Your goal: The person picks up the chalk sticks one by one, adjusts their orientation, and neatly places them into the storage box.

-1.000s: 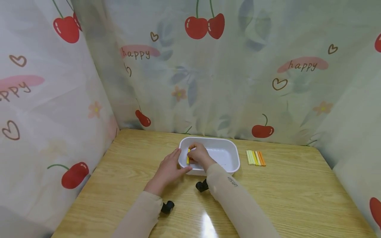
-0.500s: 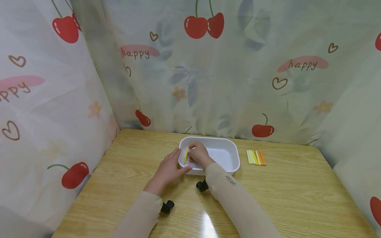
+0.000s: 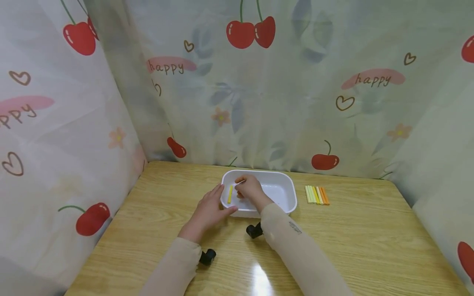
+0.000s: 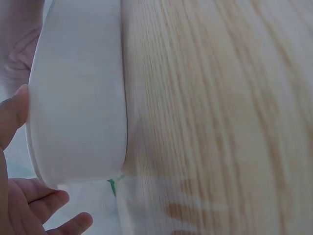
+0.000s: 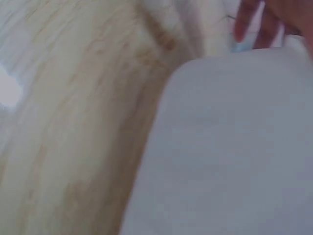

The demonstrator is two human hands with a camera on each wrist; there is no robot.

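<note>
A white rectangular tub (image 3: pixel 274 210) stands on the wooden table in the head view. Inside it, near the left end, lies a slim yellow stick (image 3: pixel 230 194). My right hand (image 3: pixel 250 190) is over the inside of the tub, fingers loosely bent, just right of the stick and apart from it. My left hand (image 3: pixel 211 208) rests against the tub's front left corner, thumb at the front rim and the other fingers along the left end. The left wrist view shows that thumb (image 4: pixel 15 115) touching the rim of the tub (image 4: pixel 80 98).
To the right of the tub, several slim sticks (image 3: pixel 317 195) in pale green, yellow, cream and orange lie side by side on the table (image 3: pixel 370 230). A cherry-printed curtain (image 3: pixel 266 98) hangs behind and at both sides. Black wrist-worn devices (image 3: pixel 207 257) show below the sleeves.
The right hand has let go of the yellow stick and drawn back slightly to the right. The stick now lies in the tub's left end. The left hand keeps its place.
</note>
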